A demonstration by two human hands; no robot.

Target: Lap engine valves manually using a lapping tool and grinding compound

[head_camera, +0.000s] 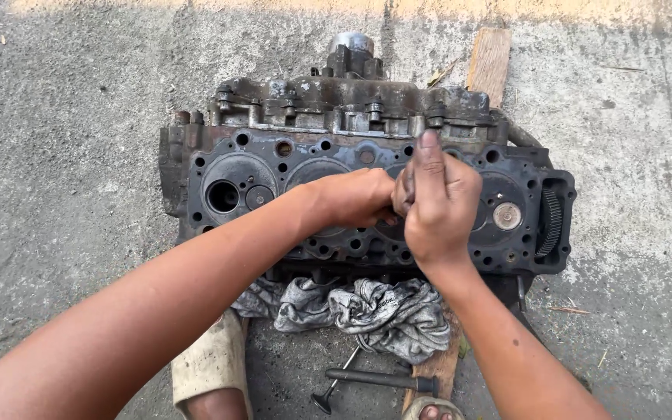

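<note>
Both hands (pixel 398 202) press curled fingers (pixel 429 155) against the cylinder head (pixel 227 155).

An open-air repair yard: a greasy cylinder head (pixel 367 179) lies on bare concrete ground (pixel 64 155). A rag (pixel 367 311), a loose valve (pixel 334 385) and wood scraps (pixel 489 66) lie around it.

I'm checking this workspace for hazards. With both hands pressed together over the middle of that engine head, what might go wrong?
The cylinder head leans on a wooden plank and a rag, so it may tip under the left hand and right hand. The loose valve near the foot could get stepped on.
</note>
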